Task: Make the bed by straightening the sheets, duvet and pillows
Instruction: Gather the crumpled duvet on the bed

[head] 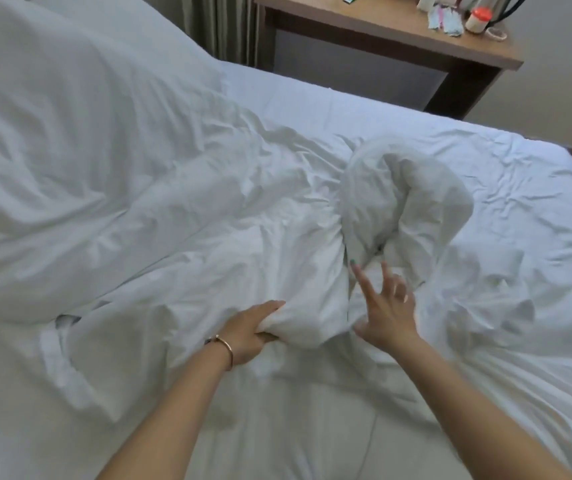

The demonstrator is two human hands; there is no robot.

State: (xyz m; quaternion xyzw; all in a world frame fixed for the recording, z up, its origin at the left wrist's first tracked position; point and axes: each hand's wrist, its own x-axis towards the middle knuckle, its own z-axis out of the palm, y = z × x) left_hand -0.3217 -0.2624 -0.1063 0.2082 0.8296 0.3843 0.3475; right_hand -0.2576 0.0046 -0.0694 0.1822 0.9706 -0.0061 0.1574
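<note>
The duvet (pixel 180 209) lies crumpled across the left and middle of the bed, with one twisted wad (pixel 405 199) bunched up near the centre. To the right the sheet (pixel 520 161) is bare and creased. A large white mass, perhaps a pillow (pixel 52 109), rises at the far left; whether it is that or more duvet is unclear.

The left hand (pixel 249 336), a bangle (pixel 223 346) at its wrist, grasps a fold of duvet, fingers curled under the cloth. The right hand (pixel 386 311) is released, fingers spread and straight, reaching toward the base of the wad and touching it or just short of it; it holds nothing.

The step in hand looks like untangling the bunched part. To do it well, the left hand should hold its fold as an anchor while the right finds a true edge or corner inside the wad, not a loose middle layer. Pull that edge outward and flat toward the bare sheet, lifting slightly so the twist opens instead of tightening. Dragging the whole lump risks rucking the sheet beneath

A desk (pixel 381 22) stands beyond the bed
</note>
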